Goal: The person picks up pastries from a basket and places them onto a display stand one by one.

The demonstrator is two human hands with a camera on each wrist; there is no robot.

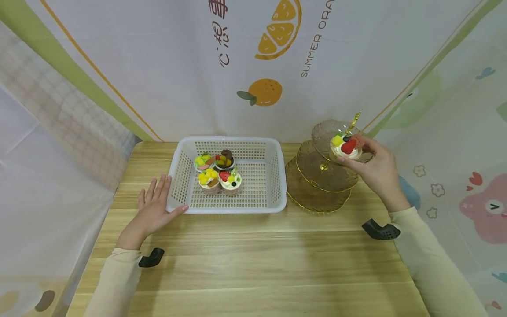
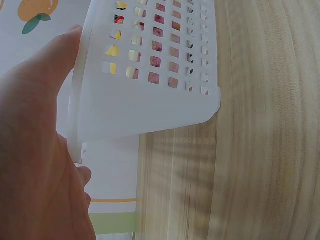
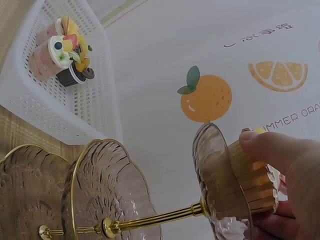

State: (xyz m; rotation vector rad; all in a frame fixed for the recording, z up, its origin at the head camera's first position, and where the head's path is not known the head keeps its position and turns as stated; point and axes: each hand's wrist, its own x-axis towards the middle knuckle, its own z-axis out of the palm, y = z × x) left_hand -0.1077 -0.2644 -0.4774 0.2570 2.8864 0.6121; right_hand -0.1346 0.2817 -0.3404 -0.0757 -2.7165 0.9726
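Strawberry-topped cupcake, head view: pinched in the right hand, tiered stand below this grip; left hand, fingers spread, touches the basket. Left wrist: thumb on its rim. Right wrist: top plate just under the grip.

There are five desserts — one basket, one stand.
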